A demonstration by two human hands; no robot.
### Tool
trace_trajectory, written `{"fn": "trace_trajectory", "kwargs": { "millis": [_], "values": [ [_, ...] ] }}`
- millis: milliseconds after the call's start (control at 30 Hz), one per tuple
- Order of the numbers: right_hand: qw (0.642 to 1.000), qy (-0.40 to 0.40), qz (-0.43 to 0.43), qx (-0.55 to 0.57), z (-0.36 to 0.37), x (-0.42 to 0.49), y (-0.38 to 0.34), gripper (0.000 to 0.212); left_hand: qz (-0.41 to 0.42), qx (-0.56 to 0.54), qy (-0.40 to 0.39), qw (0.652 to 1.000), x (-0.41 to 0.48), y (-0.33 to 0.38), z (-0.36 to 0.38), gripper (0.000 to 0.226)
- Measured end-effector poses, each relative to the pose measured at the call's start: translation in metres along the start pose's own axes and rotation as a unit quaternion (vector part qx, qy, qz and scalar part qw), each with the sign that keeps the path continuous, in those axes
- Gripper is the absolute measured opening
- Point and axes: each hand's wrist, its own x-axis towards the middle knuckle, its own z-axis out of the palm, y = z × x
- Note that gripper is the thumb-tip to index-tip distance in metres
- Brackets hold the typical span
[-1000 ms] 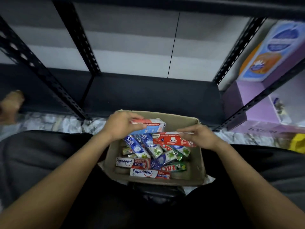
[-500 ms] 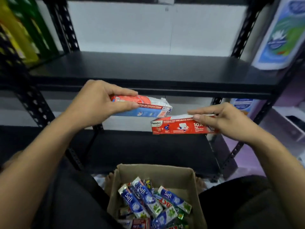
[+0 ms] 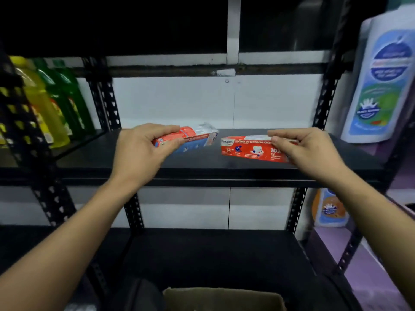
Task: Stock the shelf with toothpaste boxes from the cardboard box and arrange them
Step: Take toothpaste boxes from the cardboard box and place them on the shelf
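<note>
Toothpaste boxes, held: 2.
- One red-and-blue toothpaste box (image 3: pixel 197 138), tilted. The left hand (image 3: pixel 143 153) pinches its left end, fingers curled over the top and thumb beneath.
- One red Pepsodent toothpaste box (image 3: pixel 249 149), printed face toward the camera. The right hand (image 3: pixel 310 153) pinches its right end between thumb and fingers.

Both boxes are over the middle black shelf (image 3: pixel 202 170), ends near each other but apart; contact with the board cannot be told.

Cardboard box (image 3: pixel 224 297): 1, at the bottom edge, contents hidden.

Left bay: 1 yellow bottle (image 3: pixel 42 104), 2 green bottles (image 3: pixel 67 95).

Right: 1 white bottle (image 3: pixel 381 81), blue label.
</note>
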Motion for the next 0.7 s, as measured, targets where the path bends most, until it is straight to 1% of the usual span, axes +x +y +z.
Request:
{"fn": "trace_trajectory", "kwargs": {
  "millis": [33,67,100,133,200,233,333,433,600,700],
  "values": [
    [0.996,0.037,-0.029,-0.071,0.008,0.004,0.005,0.023,0.000,0.021,-0.001,1.000,0.002,-0.008,0.008,0.027],
    [0.982,0.062,-0.065,-0.165,0.018,0.006,0.010,0.025,-0.006,0.037,-0.003,0.999,0.004,-0.017,0.015,0.025],
    [0.960,0.068,-0.094,-0.256,0.027,0.007,0.013,0.027,-0.020,0.047,-0.006,0.999,0.005,-0.025,0.022,0.024],
    [0.938,0.053,-0.103,-0.326,0.037,0.009,0.018,0.028,-0.037,0.049,-0.010,0.998,0.007,-0.034,0.028,0.024],
    [0.913,0.008,-0.074,-0.402,0.053,0.015,0.029,0.033,-0.067,0.053,-0.024,0.996,0.013,-0.047,0.037,0.025],
    [0.911,-0.008,-0.049,-0.410,0.057,0.018,0.033,0.038,-0.075,0.065,-0.037,0.994,0.016,-0.053,0.041,0.027],
    [0.929,-0.044,0.004,-0.368,0.060,0.036,0.046,0.050,-0.085,0.105,-0.104,0.985,0.027,-0.067,0.054,0.036],
    [0.935,-0.054,0.027,-0.351,0.062,0.057,0.060,0.054,-0.127,0.082,-0.157,0.976,0.039,-0.083,0.064,0.048],
    [0.936,-0.068,0.070,-0.338,0.062,0.093,0.089,0.056,-0.147,0.086,-0.167,0.971,0.061,-0.109,0.083,0.045],
    [0.930,-0.063,0.094,-0.348,0.065,0.113,0.103,0.055,-0.167,0.088,-0.174,0.967,0.073,-0.124,0.096,0.046]
  ]
}}
